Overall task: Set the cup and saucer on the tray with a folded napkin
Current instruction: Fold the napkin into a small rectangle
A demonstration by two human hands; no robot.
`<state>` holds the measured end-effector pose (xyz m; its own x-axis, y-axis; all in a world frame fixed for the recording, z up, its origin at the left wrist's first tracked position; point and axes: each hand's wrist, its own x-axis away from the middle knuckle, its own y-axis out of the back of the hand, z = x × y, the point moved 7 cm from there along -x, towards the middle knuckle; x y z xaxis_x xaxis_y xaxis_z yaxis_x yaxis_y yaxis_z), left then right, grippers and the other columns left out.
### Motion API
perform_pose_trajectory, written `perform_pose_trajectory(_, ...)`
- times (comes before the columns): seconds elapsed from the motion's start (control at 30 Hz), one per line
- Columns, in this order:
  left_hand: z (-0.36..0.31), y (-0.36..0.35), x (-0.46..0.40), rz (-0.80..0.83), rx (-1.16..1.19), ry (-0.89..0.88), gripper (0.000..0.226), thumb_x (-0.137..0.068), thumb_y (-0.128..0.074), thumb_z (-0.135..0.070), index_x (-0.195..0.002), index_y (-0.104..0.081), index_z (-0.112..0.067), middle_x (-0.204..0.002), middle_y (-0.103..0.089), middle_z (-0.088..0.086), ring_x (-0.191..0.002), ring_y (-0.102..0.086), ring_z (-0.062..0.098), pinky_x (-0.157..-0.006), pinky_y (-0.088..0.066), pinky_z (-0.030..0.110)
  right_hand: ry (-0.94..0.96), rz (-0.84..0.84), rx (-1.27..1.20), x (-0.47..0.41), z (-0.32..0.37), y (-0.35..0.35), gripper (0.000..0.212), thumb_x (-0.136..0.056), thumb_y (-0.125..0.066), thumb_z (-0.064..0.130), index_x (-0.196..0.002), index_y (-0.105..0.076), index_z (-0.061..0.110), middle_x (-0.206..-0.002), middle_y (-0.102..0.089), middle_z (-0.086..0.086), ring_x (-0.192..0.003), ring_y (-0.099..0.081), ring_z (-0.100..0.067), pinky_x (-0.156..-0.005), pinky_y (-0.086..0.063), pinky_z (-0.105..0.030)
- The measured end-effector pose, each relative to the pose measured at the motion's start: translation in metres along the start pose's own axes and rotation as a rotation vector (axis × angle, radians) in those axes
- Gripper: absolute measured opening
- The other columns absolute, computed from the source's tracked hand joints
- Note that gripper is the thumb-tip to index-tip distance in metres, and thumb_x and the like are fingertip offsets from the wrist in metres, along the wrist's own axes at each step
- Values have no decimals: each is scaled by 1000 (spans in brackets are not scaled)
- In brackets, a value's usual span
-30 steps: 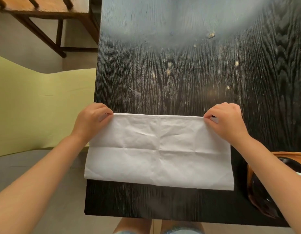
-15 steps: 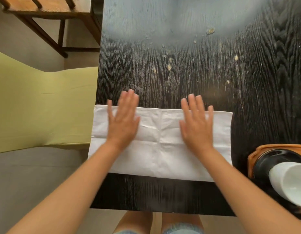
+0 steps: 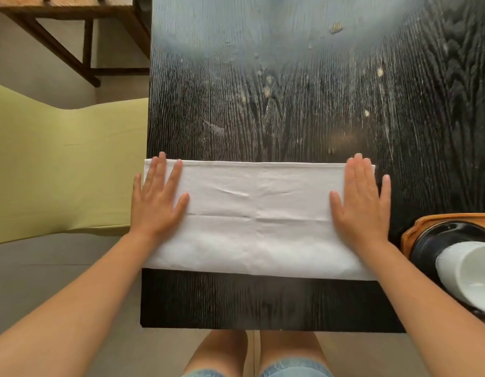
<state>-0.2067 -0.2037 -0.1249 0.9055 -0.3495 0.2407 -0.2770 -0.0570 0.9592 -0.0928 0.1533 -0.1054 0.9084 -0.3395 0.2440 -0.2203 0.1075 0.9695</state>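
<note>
Napkin point(image 3: 259, 219) lies flat on the dark desk point(image 3: 290, 104), centre of frame, long axis running left–right, folded edge toward the top. Left hand point(image 3: 157, 200) rests palm-down, fingers spread, on its left end; right hand point(image 3: 361, 202) likewise on its right end. Neither grasps anything. Tray point(image 3: 415, 229) with saucer point(image 3: 437, 238) and white cup point(image 3: 469, 278) sits at lower right edge of frame, just beside the right hand. Judgement: next fold goes end-to-end across the long axis; the right hand is nearer the tray.
</note>
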Motion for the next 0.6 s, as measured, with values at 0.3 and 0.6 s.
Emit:
perform_pose_trajectory(0.3,2,0,0,-14,-11,-2,68,-85,-21,-52,-148,-8,-29,-158,1,5,-144,2,17,-114,3,45,-23,-138,-186,49,100,3,69,-90,-23,46,-147,-1,14,-157,-2,-3,-144,3,-17,-113,5,-52)
perform_pose_trajectory(0.6,1,-1,0,-27,-18,-25,69,-84,-20,-51,-148,-8,-28,-158,2,6,-145,3,17,-114,5,43,8,-6,-21,99,50,-37,67,-91,-21,41,-147,-2,12,-156,-2,-6,-144,1,-18,-115,2,-41)
